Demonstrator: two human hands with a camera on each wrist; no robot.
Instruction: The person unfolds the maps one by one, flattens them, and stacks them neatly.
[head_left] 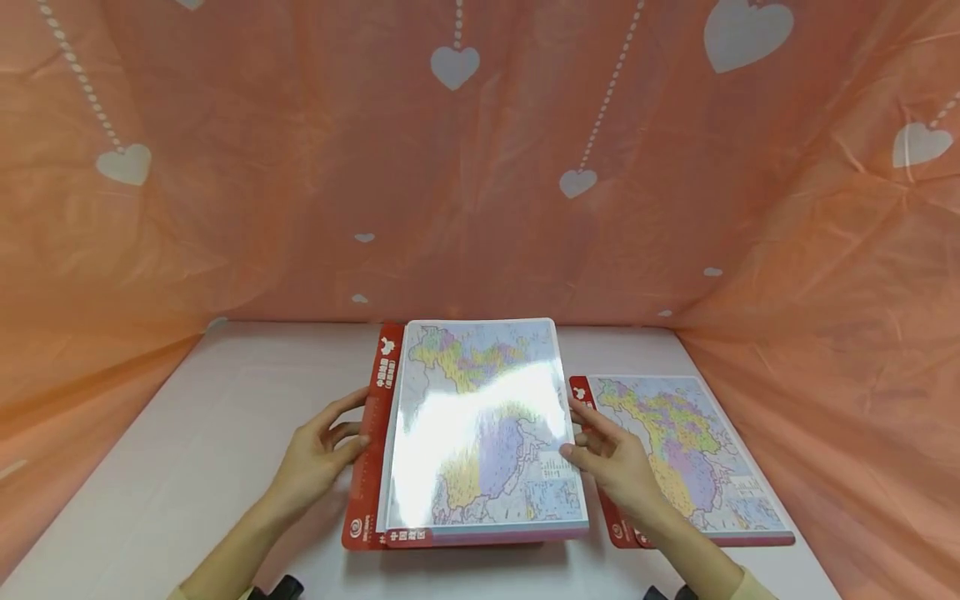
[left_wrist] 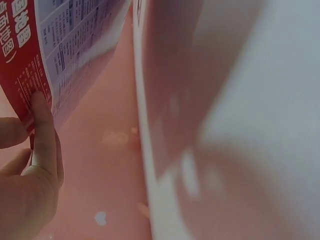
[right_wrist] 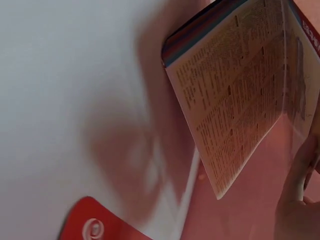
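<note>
Both hands hold a stack of glossy map sheets (head_left: 480,433) lifted above the white table (head_left: 187,433): left hand (head_left: 318,458) pinching its red edge, right hand (head_left: 611,462) gripping the opposite side. Another map sheet (head_left: 682,450) lies beside it.

Two bare hands, bare forearms; pale yellow sleeve cuffs near the elbows

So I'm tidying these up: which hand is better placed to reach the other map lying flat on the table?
Probably the right hand. It holds the right edge of the lifted map sheet, directly beside the second map lying flat. The left hand grips the red left edge, on the far side.
</note>
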